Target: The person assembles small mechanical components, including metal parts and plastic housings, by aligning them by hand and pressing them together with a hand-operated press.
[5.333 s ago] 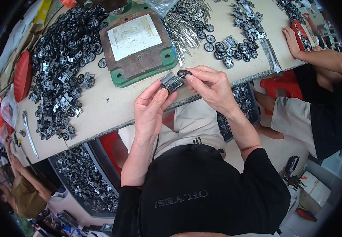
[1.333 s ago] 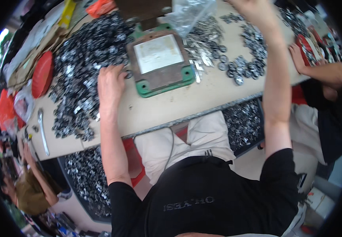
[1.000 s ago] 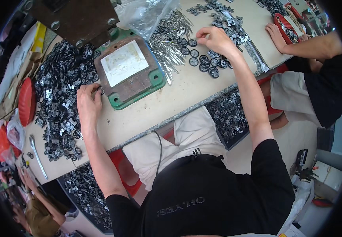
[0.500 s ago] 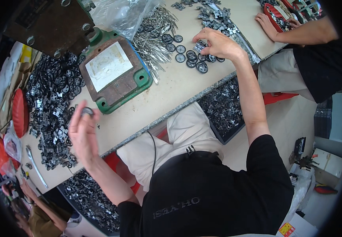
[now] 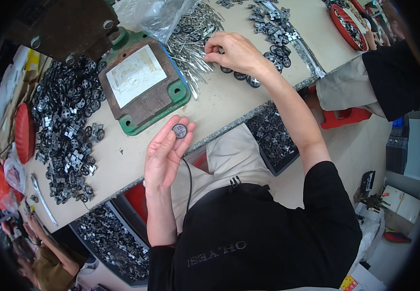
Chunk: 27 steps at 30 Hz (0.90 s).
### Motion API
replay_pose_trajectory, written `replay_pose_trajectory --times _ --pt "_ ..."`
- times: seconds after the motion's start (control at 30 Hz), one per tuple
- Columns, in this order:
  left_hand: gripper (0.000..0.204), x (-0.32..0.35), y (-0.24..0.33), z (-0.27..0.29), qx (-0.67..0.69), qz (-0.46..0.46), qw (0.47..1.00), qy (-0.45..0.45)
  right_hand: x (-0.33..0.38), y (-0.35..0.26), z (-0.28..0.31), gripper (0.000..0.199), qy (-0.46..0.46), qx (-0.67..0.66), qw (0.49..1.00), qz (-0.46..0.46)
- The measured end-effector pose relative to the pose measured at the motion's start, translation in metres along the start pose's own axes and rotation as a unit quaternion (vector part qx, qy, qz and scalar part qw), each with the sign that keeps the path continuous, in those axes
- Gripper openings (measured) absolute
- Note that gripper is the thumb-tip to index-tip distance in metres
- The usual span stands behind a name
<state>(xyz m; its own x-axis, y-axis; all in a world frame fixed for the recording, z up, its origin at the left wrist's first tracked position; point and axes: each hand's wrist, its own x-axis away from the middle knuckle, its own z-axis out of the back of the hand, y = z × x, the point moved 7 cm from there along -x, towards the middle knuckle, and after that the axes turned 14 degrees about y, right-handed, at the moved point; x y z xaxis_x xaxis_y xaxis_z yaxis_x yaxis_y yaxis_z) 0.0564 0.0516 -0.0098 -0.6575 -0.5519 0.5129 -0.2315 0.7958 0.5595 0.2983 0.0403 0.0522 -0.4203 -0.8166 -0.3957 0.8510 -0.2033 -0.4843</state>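
In my left hand (image 5: 160, 162), palm up near the table's front edge, a small black wheel (image 5: 179, 131) with grey spokes rests against the fingers, thumb beside it. My right hand (image 5: 234, 52) reaches over the right side of a pile of thin metal rods (image 5: 190, 58). Its thumb and index finger are pinched together; whatever is between them is too small to make out. Several loose black wheels (image 5: 253, 81) lie under and beside this hand, partly covered by it. Farther back on the right are small grey plastic parts (image 5: 270, 24) in a loose heap.
A green-based press (image 5: 176, 99) with a white pad (image 5: 137, 75) stands left of centre. Beyond it spreads a big heap of wheeled parts (image 5: 67, 131). A clear plastic bag (image 5: 154, 17) lies behind the rods. Bins of parts (image 5: 273, 136) sit below the edge. Other people sit on both sides.
My right hand has moved left from the loose wheels to the rods, and the grey part it held is no longer in its fingers. My left hand has come right, away from the heap, with the wheel.
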Motion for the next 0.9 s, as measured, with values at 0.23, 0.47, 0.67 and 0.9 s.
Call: replay_pose_trajectory --times 0.23,0.47,0.67,0.9 --pt "0.042 0.000 -0.003 -0.006 0.017 0.006 0.996 -0.092 -0.005 -0.003 -0.013 0.015 -0.034 0.003 0.998 -0.048" --pt "0.034 0.002 -0.004 -0.016 0.063 0.031 0.991 -0.116 0.012 -0.014 -0.005 0.014 -0.059 -0.215 0.958 -0.182" --pt "0.027 -0.004 -0.002 -0.007 -0.018 -0.025 1.000 0.000 0.050 -0.060 -0.001 0.016 -0.051 -0.455 0.857 -0.235" --pt "0.028 -0.001 -0.003 -0.005 -0.024 -0.051 0.995 0.087 0.086 -0.091 -0.008 0.010 0.002 -0.512 0.828 -0.227"
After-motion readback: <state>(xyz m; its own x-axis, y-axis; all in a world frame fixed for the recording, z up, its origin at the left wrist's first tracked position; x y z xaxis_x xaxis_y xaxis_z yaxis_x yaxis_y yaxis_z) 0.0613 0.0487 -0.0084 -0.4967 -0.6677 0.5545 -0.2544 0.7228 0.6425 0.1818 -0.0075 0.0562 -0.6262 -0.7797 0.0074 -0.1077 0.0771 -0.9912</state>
